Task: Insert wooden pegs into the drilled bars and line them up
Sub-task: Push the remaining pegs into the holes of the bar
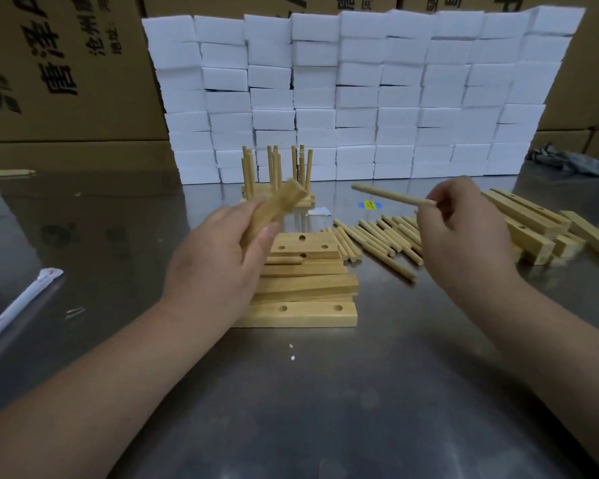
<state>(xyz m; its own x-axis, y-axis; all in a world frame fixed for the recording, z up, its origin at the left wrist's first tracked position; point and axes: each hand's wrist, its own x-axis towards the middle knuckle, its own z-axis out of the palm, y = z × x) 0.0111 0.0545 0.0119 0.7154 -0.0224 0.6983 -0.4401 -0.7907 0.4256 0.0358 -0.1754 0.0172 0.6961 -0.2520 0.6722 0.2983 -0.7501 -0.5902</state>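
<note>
The left hand (218, 250), just left of the frame's centre, grips a short pale wooden bar (277, 207), fingers and thumb curled round its lower end. The bar tilts up toward the right; it is blurred, so its holes cannot be made out. The right hand (464, 229), right of centre, pinches a slim round wooden peg (391, 196) by one end, and the peg points left toward the held bar without touching it.

Below the left hand, at centre, a loose stack of flat drilled wooden bars (305, 288) lies on the shiny steel table (325, 409), holes showing in the top and front pieces. Just right of the stack a row of loose wooden pegs (377, 242) lies flat. Behind the held bar, finished bars with upright pegs (277, 174) stand together. A pile of longer wooden strips (533, 223) sits at the right edge.

A wall of stacked white foam blocks (360, 91) fills the upper middle, with brown printed cardboard boxes (66, 63) behind it at upper left.
</note>
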